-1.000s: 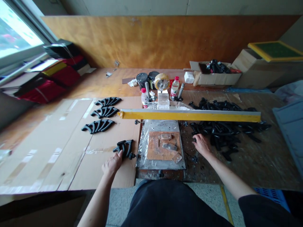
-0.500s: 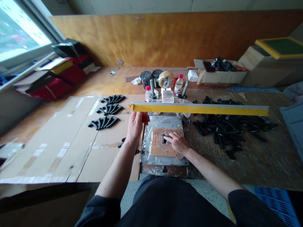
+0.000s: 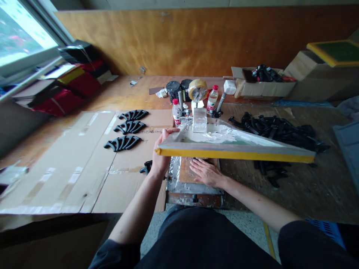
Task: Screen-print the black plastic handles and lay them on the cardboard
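Note:
My left hand [image 3: 162, 151] grips the left edge of a framed screen [image 3: 238, 154], which has a yellow front edge and white material on its mesh. The screen hangs tilted above a metal base plate [image 3: 175, 179]. Under its front edge, my right hand [image 3: 206, 172] lies with fingers spread on a brown board [image 3: 185, 175] on the plate. A small dark part shows just beyond the fingertips, mostly hidden. A white block [image 3: 200, 120] stands at the middle of the screen.
Black curved parts lie in rows [image 3: 122, 143] on the cardboard [image 3: 70, 160] at left. A black heap [image 3: 272, 129] is at right. Behind the screen are bottles [image 3: 212, 99], black jars [image 3: 173, 91] and a tape roll [image 3: 198, 89]. An open box [image 3: 266, 89] stands farther back.
The screen's front edge has come down in my left hand, and its top surface now shows. My right hand has flattened on the board, its fingers no longer at the small black part.

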Available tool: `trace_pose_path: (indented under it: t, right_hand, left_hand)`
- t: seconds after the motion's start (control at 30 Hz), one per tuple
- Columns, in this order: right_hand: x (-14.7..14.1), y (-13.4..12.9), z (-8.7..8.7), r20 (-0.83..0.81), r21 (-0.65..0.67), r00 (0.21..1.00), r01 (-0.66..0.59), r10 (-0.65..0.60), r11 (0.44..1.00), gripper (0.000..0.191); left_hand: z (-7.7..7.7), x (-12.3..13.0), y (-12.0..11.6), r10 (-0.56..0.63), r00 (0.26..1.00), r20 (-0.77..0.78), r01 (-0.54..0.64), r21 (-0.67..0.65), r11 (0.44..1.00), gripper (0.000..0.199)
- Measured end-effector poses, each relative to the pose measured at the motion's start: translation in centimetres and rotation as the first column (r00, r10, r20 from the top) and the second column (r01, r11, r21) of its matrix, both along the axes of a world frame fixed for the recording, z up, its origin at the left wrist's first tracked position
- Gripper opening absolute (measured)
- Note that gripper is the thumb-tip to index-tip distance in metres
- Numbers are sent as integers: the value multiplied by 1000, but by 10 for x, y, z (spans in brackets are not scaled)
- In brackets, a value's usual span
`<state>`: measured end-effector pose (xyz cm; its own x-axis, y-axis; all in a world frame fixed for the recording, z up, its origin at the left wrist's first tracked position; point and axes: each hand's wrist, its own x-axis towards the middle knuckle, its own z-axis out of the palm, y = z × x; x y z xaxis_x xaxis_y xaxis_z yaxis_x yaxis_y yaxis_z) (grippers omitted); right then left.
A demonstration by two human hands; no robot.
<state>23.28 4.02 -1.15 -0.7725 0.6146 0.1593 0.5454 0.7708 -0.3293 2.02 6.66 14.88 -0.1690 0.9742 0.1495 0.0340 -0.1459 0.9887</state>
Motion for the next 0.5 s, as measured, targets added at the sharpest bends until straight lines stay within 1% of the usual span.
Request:
trace_pose_path:
  t: [0.07,0.1,0.13,0.17,0.23,0.33,0.4,0.43,0.5]
  right_hand:
    - [3,-4,8,-73,-21,992,-103,101,995,42]
    - [7,-6,12,-119,-27,987,-110,106,994,36]
    - [10,-7,15,-160,-31,984,-89,83,996,31]
    - [13,-7,18,-192,-32,981,-47,40,998,28]
    - [19,-5,21,-227,-34,970,81,-86,996,25]
    - [31,8,18,-250,-98,928,260,-277,961,24]
    - [46,24,14,-271,-176,870,376,-412,910,24]
    - [56,36,12,-275,-213,824,450,-495,867,23]
    - [80,63,9,-272,-254,700,610,-660,751,22]
  left_hand:
    - [5,2,8,0,1000,14,0,20,1000,49]
    - [7,4,10,-2,999,35,1,19,1000,46]
    - [9,5,12,-3,998,62,2,16,1000,44]
    - [11,6,14,-4,996,86,3,14,1000,43]
    - [14,8,14,6,993,116,-8,14,1000,40]
    - [17,11,14,18,993,119,-19,6,1000,38]
    - [18,12,15,28,993,117,-29,4,1000,36]
    - [18,12,16,36,992,119,-37,6,999,35]
    - [15,13,17,59,990,127,-61,14,998,33]
